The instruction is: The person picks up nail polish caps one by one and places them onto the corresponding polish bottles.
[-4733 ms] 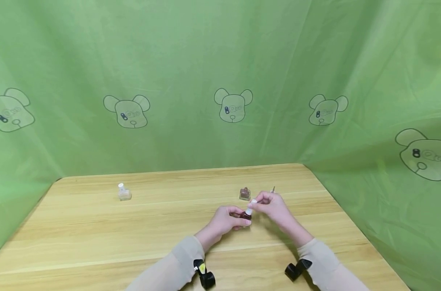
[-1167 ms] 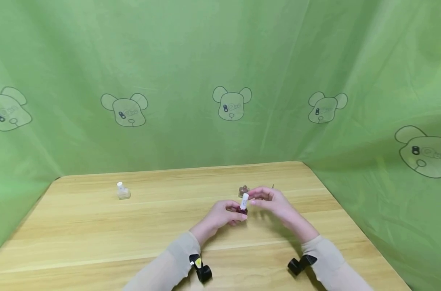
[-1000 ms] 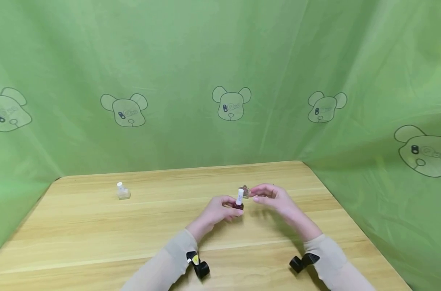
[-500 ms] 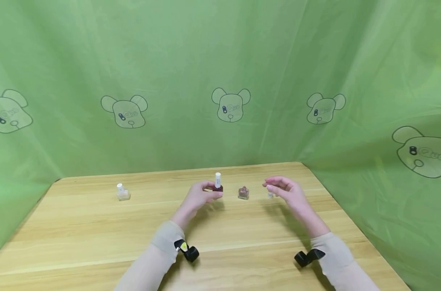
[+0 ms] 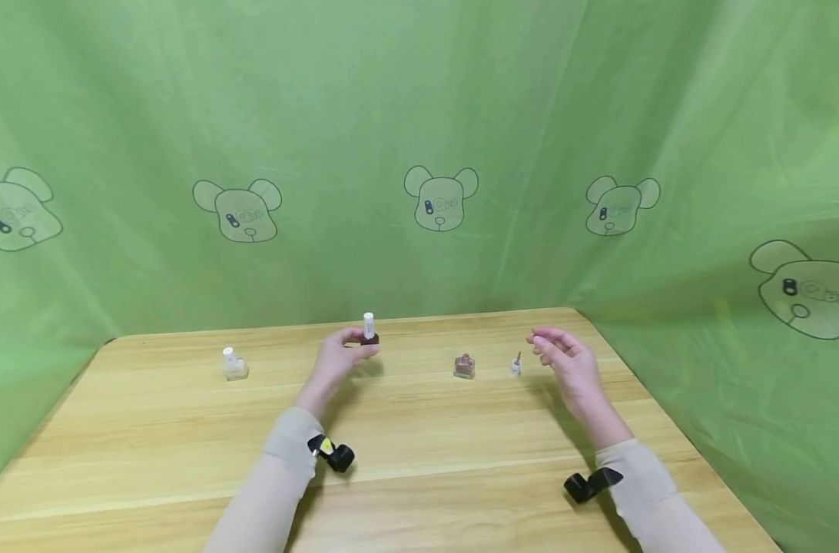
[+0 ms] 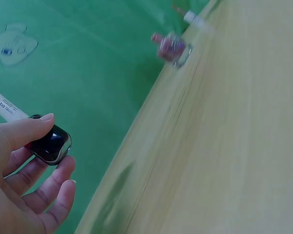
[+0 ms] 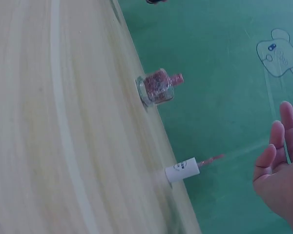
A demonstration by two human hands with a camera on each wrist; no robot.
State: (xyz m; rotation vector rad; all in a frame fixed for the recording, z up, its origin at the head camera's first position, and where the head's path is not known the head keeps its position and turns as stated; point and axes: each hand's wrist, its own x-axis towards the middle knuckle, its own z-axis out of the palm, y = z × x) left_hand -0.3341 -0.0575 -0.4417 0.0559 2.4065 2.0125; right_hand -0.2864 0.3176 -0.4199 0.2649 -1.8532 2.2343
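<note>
My left hand [image 5: 338,359] pinches a dark nail polish bottle [image 6: 51,145] between thumb and fingers. Its white cap [image 6: 9,107] is on, and the bottle is held up over the back of the table. My right hand [image 5: 570,365] hovers with loosely bent fingers and nothing in them. Left of that hand, a white brush cap [image 7: 182,170] stands on its top with the pinkish brush [image 7: 211,160] pointing up. Beside it is an uncapped bottle of pink glittery nail polish [image 7: 158,87], upright on the table.
A clear nail polish bottle [image 5: 236,370] with a white cap stands at the table's left rear. The wooden table [image 5: 419,491] ends at a green curtain [image 5: 336,261] printed with bear heads. Black cameras [image 5: 339,458] sit on both wrists.
The white cap has gone onto the dark bottle, and my right hand has let go of it. My left hand has carried the bottle left and back; the right has moved right.
</note>
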